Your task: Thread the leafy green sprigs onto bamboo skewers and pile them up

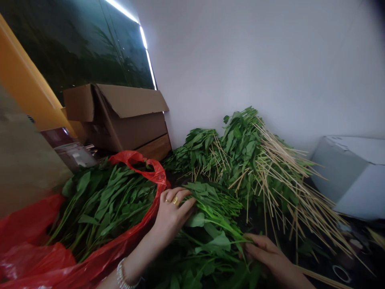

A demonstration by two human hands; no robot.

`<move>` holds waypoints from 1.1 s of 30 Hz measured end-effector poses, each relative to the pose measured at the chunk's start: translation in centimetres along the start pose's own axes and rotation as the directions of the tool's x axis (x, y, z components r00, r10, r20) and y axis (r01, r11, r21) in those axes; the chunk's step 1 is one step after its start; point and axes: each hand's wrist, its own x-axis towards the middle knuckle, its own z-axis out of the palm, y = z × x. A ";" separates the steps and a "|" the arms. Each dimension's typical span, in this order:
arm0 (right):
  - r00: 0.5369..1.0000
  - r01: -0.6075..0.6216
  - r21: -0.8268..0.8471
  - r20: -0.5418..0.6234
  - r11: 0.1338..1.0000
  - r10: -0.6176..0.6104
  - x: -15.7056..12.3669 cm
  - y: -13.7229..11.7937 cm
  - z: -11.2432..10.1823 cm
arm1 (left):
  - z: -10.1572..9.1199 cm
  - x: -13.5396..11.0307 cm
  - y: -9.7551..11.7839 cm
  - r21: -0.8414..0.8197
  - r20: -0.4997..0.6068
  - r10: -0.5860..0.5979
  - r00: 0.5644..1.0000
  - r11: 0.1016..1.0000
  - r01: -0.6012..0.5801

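Observation:
My left hand (pixel 173 212), with gold-coloured rings and a beaded bracelet, is closed with its fingertips on the leafy end of a bunch of leafy greens (pixel 221 202). At the stem end, lower right, my right hand (pixel 266 253) pinches thin green stems between thumb and fingers. More loose leaves (pixel 207 257) lie below and between both hands. Just left of my left wrist, a red plastic bag (pixel 156 172) stands open, full of long-stemmed greens (pixel 111 200). The tips of some of my right fingers are hidden behind leaves.
Behind my hands, greens on thin wooden skewers lie in a large pile (pixel 243 136) and a smaller pile (pixel 198 144) against the white wall (pixel 255 52). Many skewers (pixel 288 176) point right. An open cardboard box (pixel 132 128) stands back left, a white box (pixel 345 172) at right.

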 end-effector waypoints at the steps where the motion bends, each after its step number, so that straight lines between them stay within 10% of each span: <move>1: 1.000 -0.004 0.043 -0.031 0.999 0.006 0.0 0.1 0.0 | 0.1 -0.2 -0.1 0.007 0.012 0.017 1.000 1.000 -0.017; 20: 0.999 0.024 0.112 0.020 0.993 -0.026 0.5 0.0 0.1 | 0.4 -0.6 -0.9 0.037 0.187 0.164 0.969 0.984 -0.173; 27: 0.996 0.048 -0.029 0.083 0.998 -0.046 0.7 0.3 0.3 | 0.3 0.3 -1.3 -0.167 0.175 -0.127 0.976 0.973 0.157; 29: 0.997 0.042 -0.035 0.073 0.998 -0.040 0.7 0.4 0.1 | -0.6 0.9 -2.5 -0.390 0.150 -0.371 0.917 0.830 0.399; 33: 0.999 0.026 -0.014 0.020 1.000 -0.026 0.9 0.4 0.1 | -2.9 1.5 -4.4 -0.779 0.322 -0.655 0.684 0.227 0.584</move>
